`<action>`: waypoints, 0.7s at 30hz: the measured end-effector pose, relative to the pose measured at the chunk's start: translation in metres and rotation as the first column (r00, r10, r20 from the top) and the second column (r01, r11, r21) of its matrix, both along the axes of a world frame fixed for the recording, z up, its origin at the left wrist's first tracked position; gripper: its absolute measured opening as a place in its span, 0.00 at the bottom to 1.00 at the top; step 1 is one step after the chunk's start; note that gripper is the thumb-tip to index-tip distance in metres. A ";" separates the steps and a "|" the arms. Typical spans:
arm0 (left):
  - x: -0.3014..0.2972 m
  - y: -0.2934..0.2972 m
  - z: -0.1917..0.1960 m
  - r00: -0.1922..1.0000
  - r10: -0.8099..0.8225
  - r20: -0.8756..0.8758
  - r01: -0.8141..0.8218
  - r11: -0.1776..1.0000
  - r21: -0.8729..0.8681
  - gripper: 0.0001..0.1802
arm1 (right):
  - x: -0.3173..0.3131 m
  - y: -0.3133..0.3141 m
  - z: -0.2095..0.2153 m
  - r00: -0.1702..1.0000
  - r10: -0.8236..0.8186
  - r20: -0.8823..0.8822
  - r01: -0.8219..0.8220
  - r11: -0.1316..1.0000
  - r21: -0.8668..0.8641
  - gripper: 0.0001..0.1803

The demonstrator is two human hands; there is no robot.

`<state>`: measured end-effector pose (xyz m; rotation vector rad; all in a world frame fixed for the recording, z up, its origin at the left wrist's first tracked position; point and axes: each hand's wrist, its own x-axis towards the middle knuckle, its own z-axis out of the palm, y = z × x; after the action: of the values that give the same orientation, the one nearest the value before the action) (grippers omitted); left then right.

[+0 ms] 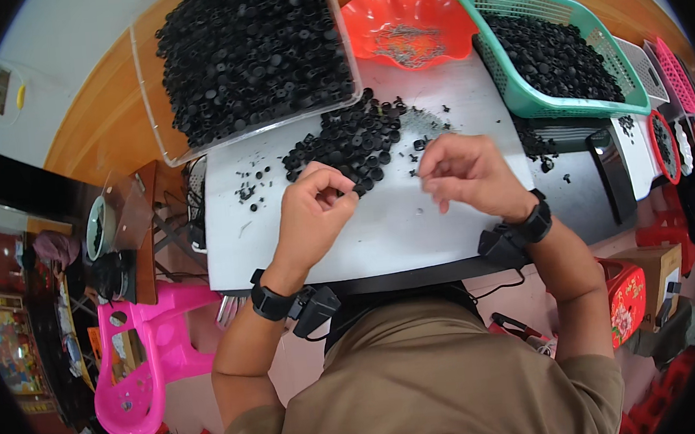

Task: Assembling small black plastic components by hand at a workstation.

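My left hand [314,211] is curled over the white work board [389,230], its fingertips pinching a small black round part [359,189] at the near edge of a loose pile of black round parts [349,139]. My right hand [462,174] hovers to the right of the pile with fingers bent together; something tiny may sit between the fingertips, too small to tell. Both wrists carry black bands with small devices.
A clear tray [249,53] full of black parts stands at the back left. A red bowl [406,25] with small metal pieces sits behind the board. A green basket [550,42] of black parts is at the right. A pink plastic stool [142,355] stands lower left.
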<state>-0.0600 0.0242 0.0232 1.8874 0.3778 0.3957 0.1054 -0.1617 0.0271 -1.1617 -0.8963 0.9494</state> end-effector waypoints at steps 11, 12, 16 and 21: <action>0.043 -0.041 0.000 0.993 0.053 0.101 -0.067 0.988 0.142 0.05 | -0.002 0.005 -0.006 0.993 0.014 -0.115 -0.015 1.000 -0.012 0.02; 0.044 -0.042 -0.001 0.993 0.052 0.110 -0.071 0.982 0.173 0.04 | -0.002 0.005 -0.006 0.993 -0.004 -0.118 0.001 1.000 -0.027 0.02; 0.046 -0.046 -0.002 0.988 0.074 0.139 -0.106 0.965 0.238 0.04 | -0.002 0.006 -0.009 0.991 -0.044 -0.128 0.038 0.998 -0.054 0.01; 0.047 -0.047 -0.006 0.976 0.053 0.211 -0.134 0.909 0.394 0.07 | -0.005 0.008 -0.007 0.984 -0.103 -0.144 0.089 0.991 -0.101 0.02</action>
<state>-0.0129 -0.0232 0.0167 2.2141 0.2670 0.7685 0.1006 -0.1538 0.0197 -1.1864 -0.6756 0.9940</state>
